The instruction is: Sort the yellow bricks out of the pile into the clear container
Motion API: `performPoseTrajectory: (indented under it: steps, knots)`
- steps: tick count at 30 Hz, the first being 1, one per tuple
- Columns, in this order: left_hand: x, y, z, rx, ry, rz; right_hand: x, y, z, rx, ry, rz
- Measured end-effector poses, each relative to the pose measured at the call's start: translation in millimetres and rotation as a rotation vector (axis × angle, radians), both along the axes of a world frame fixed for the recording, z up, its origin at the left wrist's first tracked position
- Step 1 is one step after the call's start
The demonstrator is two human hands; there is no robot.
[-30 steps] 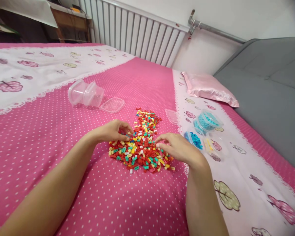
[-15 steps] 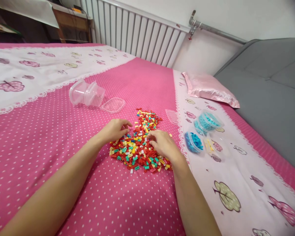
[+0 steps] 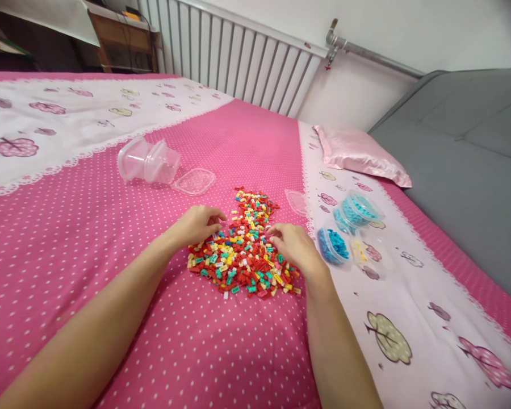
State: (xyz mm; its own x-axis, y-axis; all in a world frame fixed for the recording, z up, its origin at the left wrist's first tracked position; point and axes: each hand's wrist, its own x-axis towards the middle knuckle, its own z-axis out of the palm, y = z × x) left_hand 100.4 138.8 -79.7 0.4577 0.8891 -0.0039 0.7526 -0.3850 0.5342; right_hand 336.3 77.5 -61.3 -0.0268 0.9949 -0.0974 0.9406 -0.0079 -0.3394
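A heap of tiny bricks (image 3: 243, 254), mostly red with yellow, teal, white and blue, lies on the pink dotted bedspread (image 3: 89, 238). My left hand (image 3: 197, 225) rests at the heap's upper left edge, fingers curled down with the tips together among the bricks. My right hand (image 3: 295, 246) sits on the heap's right side, fingers bent and pinched at the bricks near its top. What either hand holds is hidden by the fingers.
Right of the heap stand clear tubs: blue bricks (image 3: 334, 245), turquoise bricks (image 3: 358, 209), a few yellow ones (image 3: 367, 253). Empty nested tubs (image 3: 147, 162) and a lid (image 3: 195, 182) lie back left, another lid (image 3: 297, 201) nearer. Pink pillow (image 3: 360, 153), grey sofa (image 3: 464, 159).
My right hand moved left onto the heap, then drew back a little to the right. My left hand stayed at the heap's left edge.
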Motion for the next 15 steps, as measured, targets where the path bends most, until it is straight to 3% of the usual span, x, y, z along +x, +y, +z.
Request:
performPoseTrajectory:
  steps: [10, 15]
  knots:
    - [4, -4, -0.5, 0.019, -0.045, -0.027, -14, 4, -10.8, 0.011, -0.068, -0.024]
    - [13, -9, -1.1, 0.059, -0.034, -0.113, -10, 7, -17.2, 0.021, -0.012, 0.011]
